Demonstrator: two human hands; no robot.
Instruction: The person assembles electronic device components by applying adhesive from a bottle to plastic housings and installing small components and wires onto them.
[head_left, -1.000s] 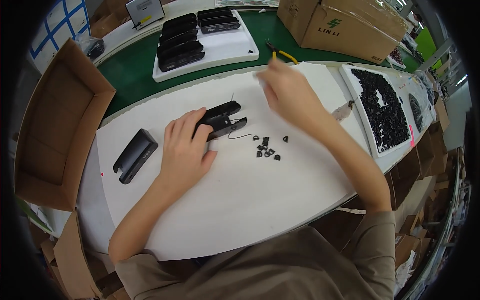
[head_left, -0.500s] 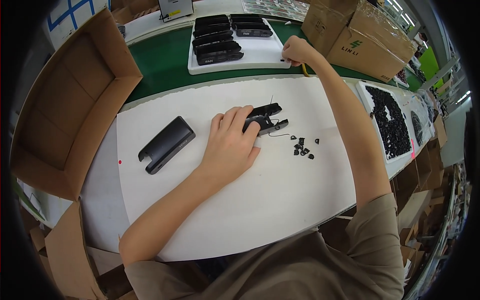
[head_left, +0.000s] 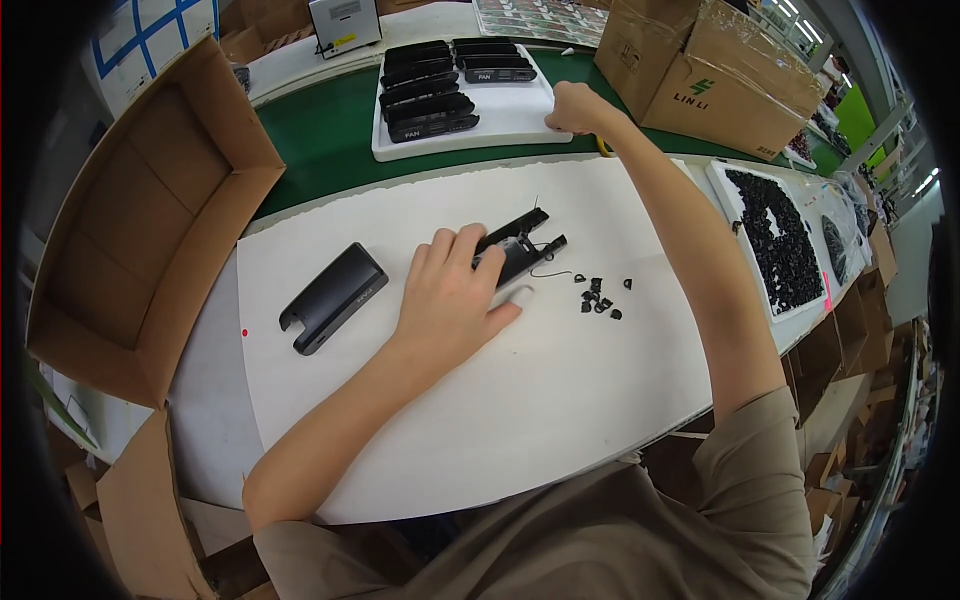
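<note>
While the left hand (head_left: 445,292) clasps a forked black casing (head_left: 516,256), the right hand (head_left: 580,108) bunches—hold unclear.

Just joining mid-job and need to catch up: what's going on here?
A person's left hand rests over the left end of an open black casing on the white sheet. The right hand is at the right edge of the white tray, which bears rows of black casings; whether it grips anything is hidden. A black cover lies to the left, with loose small black pieces to the right.
</note>
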